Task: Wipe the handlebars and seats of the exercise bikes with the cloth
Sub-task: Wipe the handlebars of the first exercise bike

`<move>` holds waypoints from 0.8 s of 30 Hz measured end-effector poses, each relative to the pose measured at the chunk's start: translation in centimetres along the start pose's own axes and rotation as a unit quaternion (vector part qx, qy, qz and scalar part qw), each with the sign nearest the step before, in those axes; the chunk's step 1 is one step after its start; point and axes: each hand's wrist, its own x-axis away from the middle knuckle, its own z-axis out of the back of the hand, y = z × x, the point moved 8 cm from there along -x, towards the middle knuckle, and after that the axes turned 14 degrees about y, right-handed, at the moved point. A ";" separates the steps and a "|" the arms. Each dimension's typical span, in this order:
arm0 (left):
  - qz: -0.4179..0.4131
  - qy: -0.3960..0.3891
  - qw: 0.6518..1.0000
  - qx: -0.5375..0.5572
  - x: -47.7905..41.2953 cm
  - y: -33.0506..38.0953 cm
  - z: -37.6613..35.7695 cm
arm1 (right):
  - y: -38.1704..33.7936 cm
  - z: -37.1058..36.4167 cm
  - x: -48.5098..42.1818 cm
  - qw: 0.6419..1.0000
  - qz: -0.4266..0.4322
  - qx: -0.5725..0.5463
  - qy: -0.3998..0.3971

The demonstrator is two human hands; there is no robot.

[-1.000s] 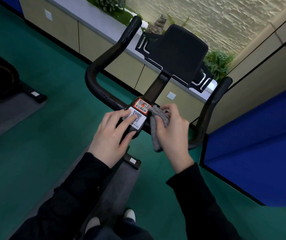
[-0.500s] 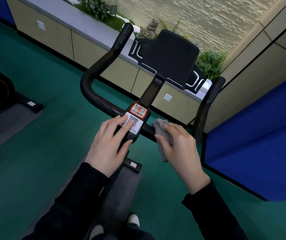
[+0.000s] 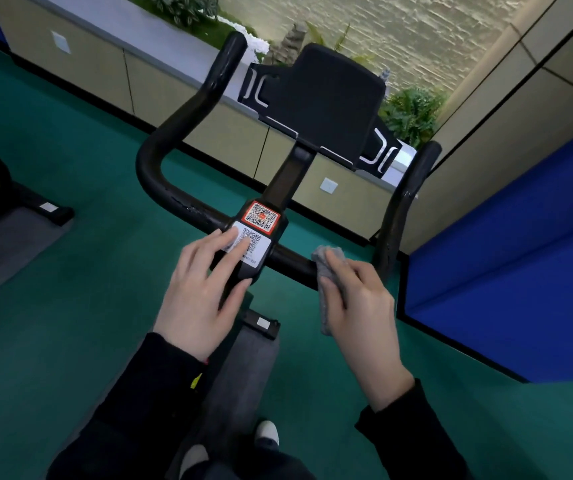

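Grey fuzzy cloth [image 3: 325,254] under right hand [image 3: 361,306] on smooth black tubular handlebar [image 3: 292,263]

Bare handlebar [image 3: 292,264] between clamp [image 3: 251,269] and cloth [image 3: 331,258]

Grey cloth [image 3: 330,271], black handlebars [image 3: 174,147], green floor [image 3: 70,323].

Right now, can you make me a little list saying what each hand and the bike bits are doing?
left hand: fingers rest flat on the white code sticker
right hand: holds the grey cloth against the handlebar
grey cloth: right of the centre, one end hanging down
handlebar: black, both ends curving up
red code sticker: just beyond the white one
floor: green
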 end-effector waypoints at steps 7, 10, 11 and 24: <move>-0.005 -0.003 1.000 -0.015 0.0 0.3 0.0 | 3.0 2.2 0.7 0.998 -0.017 -0.009 0.061; -0.002 0.007 0.999 -0.046 -0.5 0.7 0.0 | 1.0 1.1 1.2 0.995 -0.006 -0.045 0.087; -0.008 0.008 0.999 -0.050 -0.7 1.0 -0.2 | 0.2 0.6 1.3 0.995 0.002 -0.046 0.085; -0.073 -0.058 0.995 -0.043 -2.2 3.7 -3.2 | 10.0 1.0 7.2 0.858 -0.436 -0.187 0.197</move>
